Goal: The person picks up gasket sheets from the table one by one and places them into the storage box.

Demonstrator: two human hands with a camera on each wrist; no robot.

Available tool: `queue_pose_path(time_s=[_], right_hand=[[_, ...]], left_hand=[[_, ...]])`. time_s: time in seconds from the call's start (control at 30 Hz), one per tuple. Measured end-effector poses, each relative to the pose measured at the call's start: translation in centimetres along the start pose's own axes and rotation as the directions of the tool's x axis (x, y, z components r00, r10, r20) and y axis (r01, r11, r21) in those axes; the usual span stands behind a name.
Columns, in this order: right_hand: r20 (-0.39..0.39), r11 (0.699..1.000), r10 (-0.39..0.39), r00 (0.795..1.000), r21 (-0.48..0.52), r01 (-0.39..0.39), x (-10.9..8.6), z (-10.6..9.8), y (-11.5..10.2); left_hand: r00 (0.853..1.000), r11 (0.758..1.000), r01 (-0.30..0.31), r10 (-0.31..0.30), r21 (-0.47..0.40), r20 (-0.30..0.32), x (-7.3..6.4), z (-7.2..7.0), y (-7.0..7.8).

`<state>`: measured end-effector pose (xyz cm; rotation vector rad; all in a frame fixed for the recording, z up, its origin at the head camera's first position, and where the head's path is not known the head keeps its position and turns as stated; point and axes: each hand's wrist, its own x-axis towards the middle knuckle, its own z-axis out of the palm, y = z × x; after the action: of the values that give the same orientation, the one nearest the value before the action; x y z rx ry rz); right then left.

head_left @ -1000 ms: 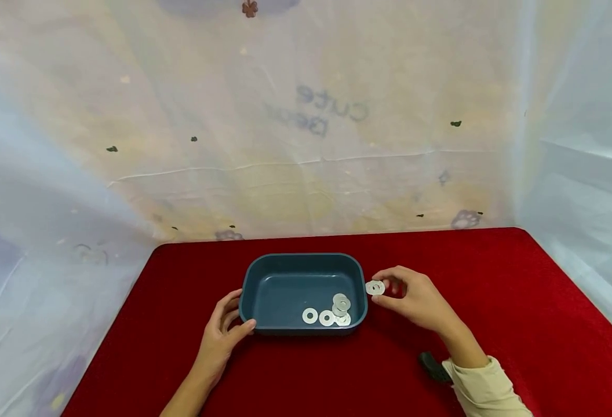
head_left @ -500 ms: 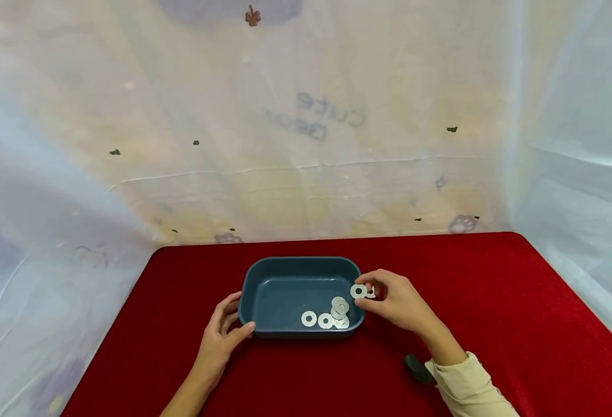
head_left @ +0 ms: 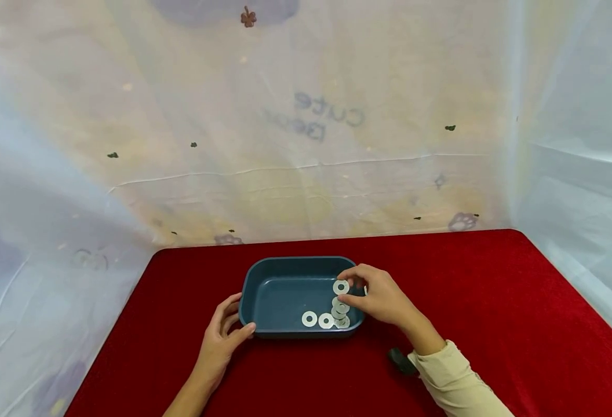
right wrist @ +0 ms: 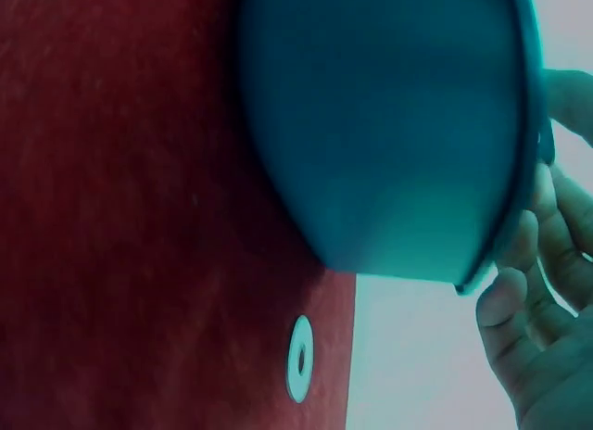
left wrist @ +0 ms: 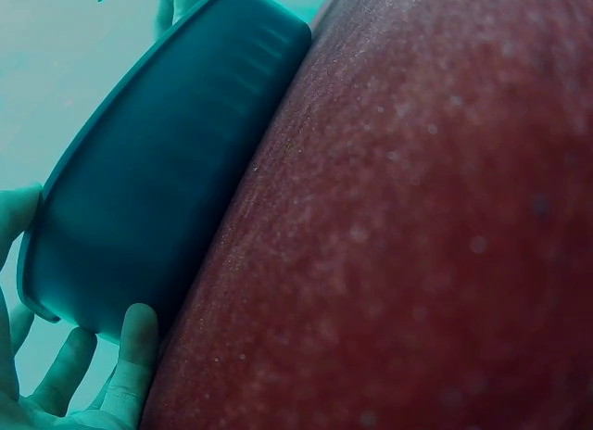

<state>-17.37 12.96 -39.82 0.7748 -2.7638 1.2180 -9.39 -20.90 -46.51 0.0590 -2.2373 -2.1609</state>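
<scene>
A dark blue rectangular tray (head_left: 285,333) stands on the red cloth. My left hand (head_left: 222,336) holds its near left corner, thumb at the front rim and fingers along the left side; the left wrist view shows those fingers (left wrist: 139,356) against the outer wall. Over the tray's right end, my right hand (head_left: 381,295) pinches a flat metal washer (head_left: 335,288) between thumb and fingertips. Several more washers (head_left: 309,319) lie inside, some overlapping in the near right corner. Outside the tray, a single washer (right wrist: 299,360) lies on the cloth, mostly hidden behind my right hand in the head view.
Red cloth (head_left: 295,382) covers the table, which ends at a rounded far edge. Pale printed sheeting (head_left: 285,197) hangs behind it and along both sides. A dark object (head_left: 402,362) sits at my right wrist beside the beige sleeve (head_left: 444,370).
My right hand has moved left from beside the tray to over its right end, carrying the pinched washer. The washer left on the cloth stays there. My left hand keeps its hold.
</scene>
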Motion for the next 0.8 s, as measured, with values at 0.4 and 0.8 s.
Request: queue_pose_path(time_s=[0.4,0.8], right_hand=[[0.014,0.999,-0.004,1.000,0.036,0.004,0.1,1.8,0.2],[-0.002,0.998,0.001,1.000,0.059,-0.001,0.2,2.5,-0.1]], left_hand=[[1.000,1.000,-0.013,0.013,-0.014,0.009,0.1,0.0,0.1],[1.000,1.000,-0.018,0.019,-0.012,0.002,0.1,-0.1,0.0]])
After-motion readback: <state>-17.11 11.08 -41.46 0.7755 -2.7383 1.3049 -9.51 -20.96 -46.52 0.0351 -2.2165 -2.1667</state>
